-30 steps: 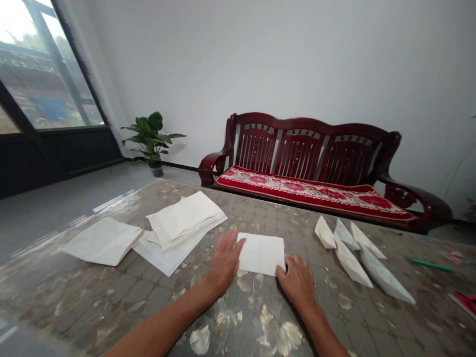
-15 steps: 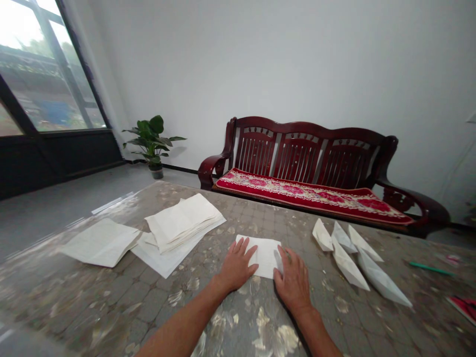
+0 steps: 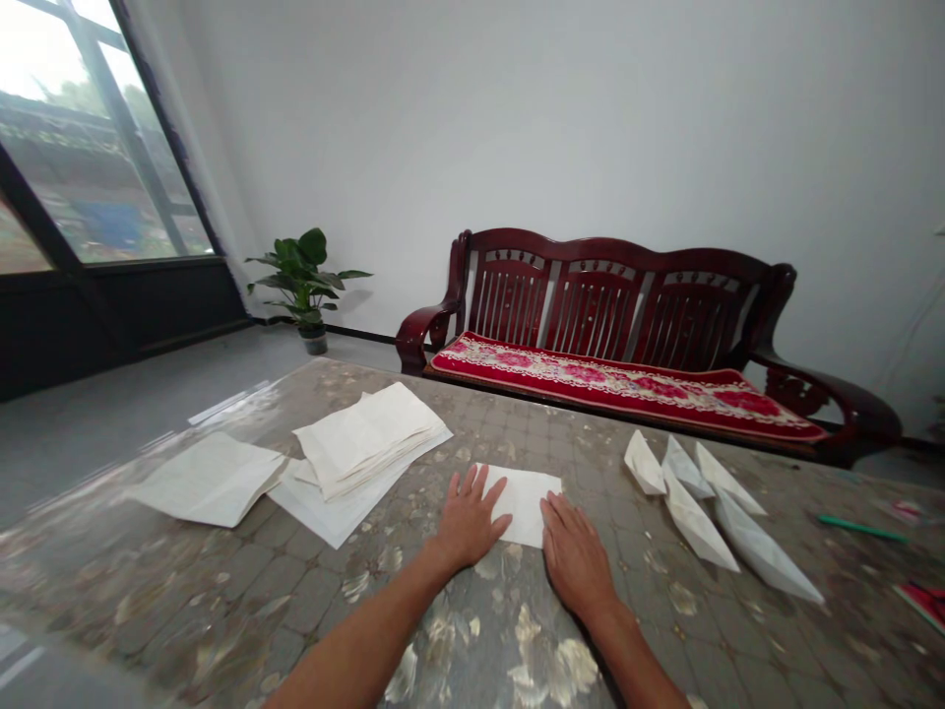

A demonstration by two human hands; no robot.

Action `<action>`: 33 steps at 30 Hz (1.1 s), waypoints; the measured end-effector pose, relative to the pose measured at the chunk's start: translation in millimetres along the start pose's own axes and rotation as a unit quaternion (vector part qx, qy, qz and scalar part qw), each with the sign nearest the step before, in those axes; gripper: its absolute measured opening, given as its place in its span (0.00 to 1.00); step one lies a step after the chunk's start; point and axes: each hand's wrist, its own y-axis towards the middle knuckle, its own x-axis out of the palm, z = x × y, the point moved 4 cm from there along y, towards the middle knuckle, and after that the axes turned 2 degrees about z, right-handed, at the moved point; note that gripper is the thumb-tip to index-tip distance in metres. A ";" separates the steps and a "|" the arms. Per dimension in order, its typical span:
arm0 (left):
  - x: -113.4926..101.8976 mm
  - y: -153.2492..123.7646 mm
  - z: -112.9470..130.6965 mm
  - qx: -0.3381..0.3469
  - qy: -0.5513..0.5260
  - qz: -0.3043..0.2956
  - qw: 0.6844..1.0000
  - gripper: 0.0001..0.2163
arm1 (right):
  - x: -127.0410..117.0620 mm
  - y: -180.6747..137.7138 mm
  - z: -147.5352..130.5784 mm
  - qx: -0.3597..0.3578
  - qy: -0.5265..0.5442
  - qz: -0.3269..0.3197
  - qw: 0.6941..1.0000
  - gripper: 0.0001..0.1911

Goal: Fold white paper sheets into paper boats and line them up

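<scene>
Two bare hands press a small folded sheet of white paper (image 3: 526,504) against a patterned tabletop (image 3: 509,418) in the head camera's view, the sheet lying just below the centre of the frame; the left hand (image 3: 470,522), palm down with fingers fanned wide, covers the sheet's left side; the right hand (image 3: 577,551), its fingers stretched out and close together, lies along the sheet's right edge, and neither hand appears to grip or pinch anything.

At the left of the frame rest a loose pile of larger sheets (image 3: 369,433) and, just beside it, another folded paper (image 3: 211,478); at the right, five pointed, boat-like paper shapes (image 3: 700,527) cluster near a green pen (image 3: 860,529); a carved wooden bench (image 3: 557,300) with a red floral cover (image 3: 620,382) stands beyond, and a potted plant (image 3: 299,271) sits upper left of centre.

Uneven pressure looks like the chief hazard; should one palm bear harder than the other, the layers could slip and leave a crooked crease; a sideways drag on the smooth-looking surface might skew or wrinkle the thin sheet; a wide swing of the right arm could knock the light paper shapes, and a careless left elbow could scatter the pile.
</scene>
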 end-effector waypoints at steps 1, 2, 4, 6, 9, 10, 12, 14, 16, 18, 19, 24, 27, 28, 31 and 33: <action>0.5 0.3 -1.7 -0.003 0.001 -0.004 1.000 0.27 | -0.4 0.2 -0.3 0.002 0.000 -0.002 1.000 0.23; 1.0 0.7 -3.1 -0.005 0.003 -0.006 1.000 0.27 | -0.8 0.3 -0.7 0.004 -0.002 -0.004 1.000 0.23; 2.3 1.4 -4.9 -0.005 0.009 -0.004 1.000 0.27 | -1.2 0.6 -1.4 0.004 -0.007 -0.009 1.000 0.23; 3.3 2.3 -5.2 -0.004 0.017 0.004 1.000 0.26 | -0.9 0.7 -1.6 0.002 -0.015 -0.015 1.000 0.23; 3.8 3.9 -4.2 -0.004 0.029 0.013 0.999 0.26 | -0.9 0.7 -1.7 -0.003 -0.030 -0.015 0.999 0.24; 3.5 4.5 -3.9 -0.005 0.034 0.015 0.999 0.26 | -1.3 0.8 -2.1 -0.004 -0.033 -0.015 0.999 0.24; 2.1 5.7 -2.9 -0.002 0.046 0.020 0.999 0.26 | -2.7 1.3 -3.5 0.000 -0.038 -0.025 0.999 0.24; 0.1 7.0 -1.0 0.016 0.055 0.025 0.998 0.25 | -4.6 2.1 -5.4 0.012 -0.044 -0.051 0.998 0.25; -1.1 7.9 1.9 0.052 0.058 0.024 0.997 0.23 | -6.9 3.1 -7.3 0.027 -0.054 -0.083 0.995 0.25; -1.0 8.2 4.8 0.089 0.056 0.014 0.994 0.21 | -9.0 4.2 -9.0 0.037 -0.062 -0.104 0.992 0.26; -0.7 8.2 5.7 0.102 0.054 0.008 0.993 0.20 | -9.7 4.7 -9.7 0.038 -0.064 -0.111 0.991 0.26; 0.9 7.7 5.5 0.113 0.042 0.001 0.993 0.19 | -8.7 4.8 -10.3 0.041 -0.057 -0.111 0.991 0.26; 1.4 6.5 4.9 0.114 0.028 -0.006 0.993 0.20 | -8.5 3.0 -9.3 0.041 -0.050 -0.100 0.993 0.26; 1.4 6.0 4.8 0.114 0.023 -0.011 0.993 0.21 | -8.8 2.7 -8.6 0.040 -0.047 -0.098 0.993 0.26; 0.5 4.9 4.6 0.109 0.010 -0.024 0.994 0.23 | -9.5 5.1 -6.0 0.039 -0.026 -0.097 0.994 0.26; -0.4 4.6 4.8 0.104 0.004 -0.036 0.994 0.25 | -7.9 11.3 -6.1 0.049 0.007 -0.097 0.994 0.25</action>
